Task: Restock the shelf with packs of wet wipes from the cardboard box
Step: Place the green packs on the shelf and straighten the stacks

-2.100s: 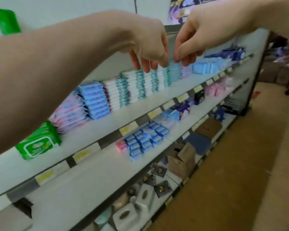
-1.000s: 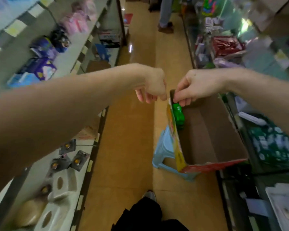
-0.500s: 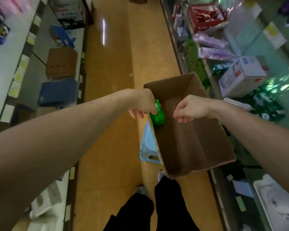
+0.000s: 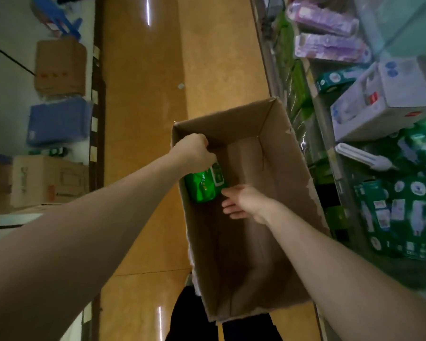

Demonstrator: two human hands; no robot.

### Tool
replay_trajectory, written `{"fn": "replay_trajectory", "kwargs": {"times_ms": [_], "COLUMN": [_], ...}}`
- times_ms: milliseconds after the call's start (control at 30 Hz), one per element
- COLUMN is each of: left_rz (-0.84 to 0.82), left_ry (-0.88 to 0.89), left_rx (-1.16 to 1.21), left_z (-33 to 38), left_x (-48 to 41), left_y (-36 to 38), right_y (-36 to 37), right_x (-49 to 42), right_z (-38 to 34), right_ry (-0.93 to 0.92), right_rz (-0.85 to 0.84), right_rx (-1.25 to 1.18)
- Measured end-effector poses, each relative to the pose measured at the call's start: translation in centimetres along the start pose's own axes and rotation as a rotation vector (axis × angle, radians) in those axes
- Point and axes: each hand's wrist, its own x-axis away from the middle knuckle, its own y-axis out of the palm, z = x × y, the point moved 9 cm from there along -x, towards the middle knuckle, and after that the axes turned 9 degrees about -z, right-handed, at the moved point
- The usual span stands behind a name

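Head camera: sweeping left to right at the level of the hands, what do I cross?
blue bundle on the left shelf → floor → green pack of wet wipes → right hand → right wall of the cardboard box → green packs on the right shelf. The left hand overlaps the pack, so it is left out.

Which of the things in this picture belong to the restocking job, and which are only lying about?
Job: green pack of wet wipes; open cardboard box that holds it; left hand gripping the pack; right hand beside it.
Lying about: closed brown carton, blue package, purple packs, white box.
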Motion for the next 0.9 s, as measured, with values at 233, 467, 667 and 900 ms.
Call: {"fn": "replay_trajectory", "kwargs": {"times_ms": [233, 467, 667, 900], "left_rz": [-0.083, -0.132, -0.222, -0.432], "left_ry": [-0.188, -0.260, -0.349, -0.454], "left_rx": [0.008, -0.036, -0.003, 0.365], "left_z": [-2.1, -2.1, -2.8, -2.9], "left_x": [-4.8, -7.6, -8.9, -8.5], "left_y": [2.6, 3.5, 5.8, 10.8], "right_y": [2.5, 3.9, 3.1, 1.8], "right_x": [-4.1, -6.9, -9.8, -10.5], "right_z": [1.9, 2.2, 4.4, 5.1], "right_ry": [0.128, 0.139, 0.149, 0.122], "right_rz": [-0.124, -0.227, -0.259, -0.264], "right_rx": [-0.451, -0.778, -0.808, -0.866]}}
